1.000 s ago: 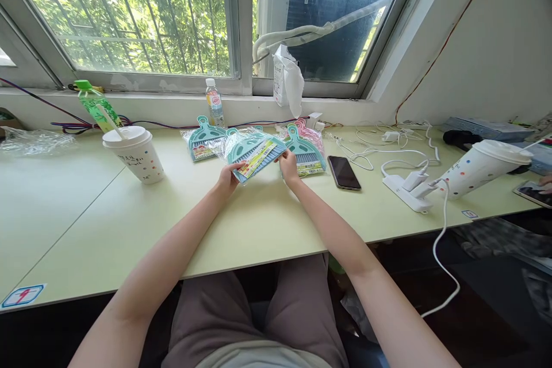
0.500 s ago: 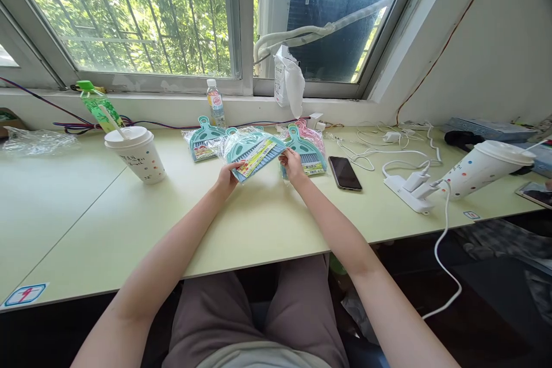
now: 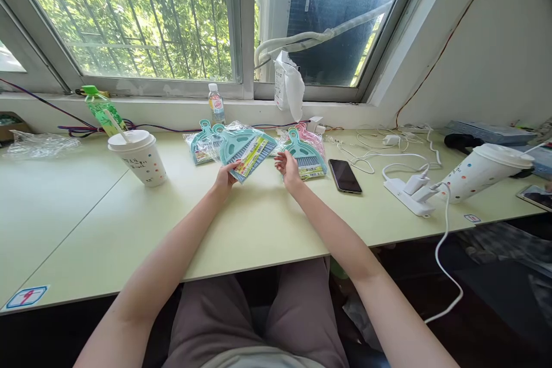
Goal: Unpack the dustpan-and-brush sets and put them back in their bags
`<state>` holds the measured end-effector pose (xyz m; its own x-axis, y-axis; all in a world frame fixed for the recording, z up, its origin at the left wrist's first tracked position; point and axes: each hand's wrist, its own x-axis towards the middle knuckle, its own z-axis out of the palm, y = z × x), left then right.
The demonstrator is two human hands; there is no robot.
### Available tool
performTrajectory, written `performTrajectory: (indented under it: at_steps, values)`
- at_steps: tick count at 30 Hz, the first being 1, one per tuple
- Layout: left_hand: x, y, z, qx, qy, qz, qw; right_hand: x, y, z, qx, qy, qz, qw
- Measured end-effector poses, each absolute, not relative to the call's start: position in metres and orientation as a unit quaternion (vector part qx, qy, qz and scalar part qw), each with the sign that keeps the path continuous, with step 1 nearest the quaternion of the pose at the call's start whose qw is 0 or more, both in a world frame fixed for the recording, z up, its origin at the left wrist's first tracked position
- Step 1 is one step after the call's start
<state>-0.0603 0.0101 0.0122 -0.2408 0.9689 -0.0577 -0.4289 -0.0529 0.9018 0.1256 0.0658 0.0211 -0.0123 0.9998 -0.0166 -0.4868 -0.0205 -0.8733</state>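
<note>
A wrapped teal dustpan-and-brush set [image 3: 248, 152] with a yellow label is held by its lower left edge in my left hand [image 3: 226, 177]. My right hand [image 3: 287, 169] is off that set, its fingers apart and slightly curled, holding nothing. Just behind and right of it lies another teal set [image 3: 307, 158], with a pink set [image 3: 309, 135] partly hidden behind. One more teal set [image 3: 202, 146] lies at the left, partly behind the held one.
A white cup [image 3: 140, 158] and a green bottle [image 3: 103, 108] stand left. A small bottle [image 3: 216, 104] is by the window. Right are a phone [image 3: 345, 176], a power strip [image 3: 407, 198], cables and a tilted cup [image 3: 478, 172].
My right hand has let go of the held set's right edge and its fingers have spread. The held set has shifted slightly left in my left hand.
</note>
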Motion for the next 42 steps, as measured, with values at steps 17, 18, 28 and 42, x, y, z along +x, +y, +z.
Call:
performTrajectory:
  at_steps: [17,18,28,42]
  values:
    - [-0.057,0.007,0.012,0.391,0.444,0.591,0.548,0.109,0.054,0.01,-0.236,-0.414,0.688,0.547]
    - [-0.056,0.006,0.012,0.409,0.437,0.575,0.558,0.11,0.055,0.01,-0.236,-0.406,0.691,0.549]
    - [-0.045,-0.004,0.009,0.476,0.342,0.448,0.675,0.114,0.06,0.015,-0.286,-0.351,0.674,0.583]
    - [-0.042,0.009,0.014,0.312,0.371,0.715,0.504,0.103,0.052,0.007,-0.293,-0.345,0.665,0.594]
